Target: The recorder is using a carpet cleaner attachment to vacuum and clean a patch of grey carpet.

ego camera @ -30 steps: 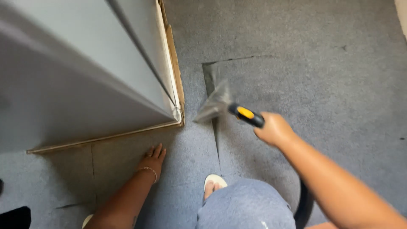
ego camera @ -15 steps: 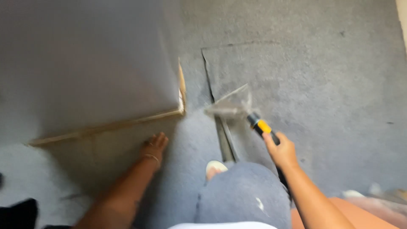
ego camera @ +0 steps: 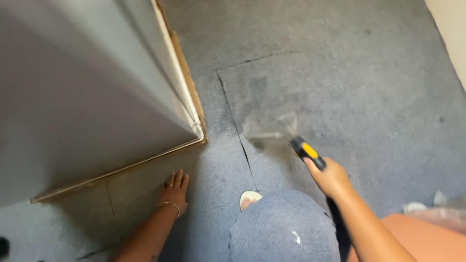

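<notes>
Head view, steeply down, floor-close

The left hand [ego camera: 174, 193] lies flat, palm down, fingers [ego camera: 177, 178] together and pointing to the far side, with a thin bracelet round the wrist. Its forearm runs back toward the near edge, low on the left. The right hand [ego camera: 331, 178] is closed in a fist-like grip, knuckles up, thumb side facing far and left. The right arm stretches out from the near right corner, nearly straight, angled far and leftward. One bent knee sits between the two arms, near the bottom middle.
</notes>
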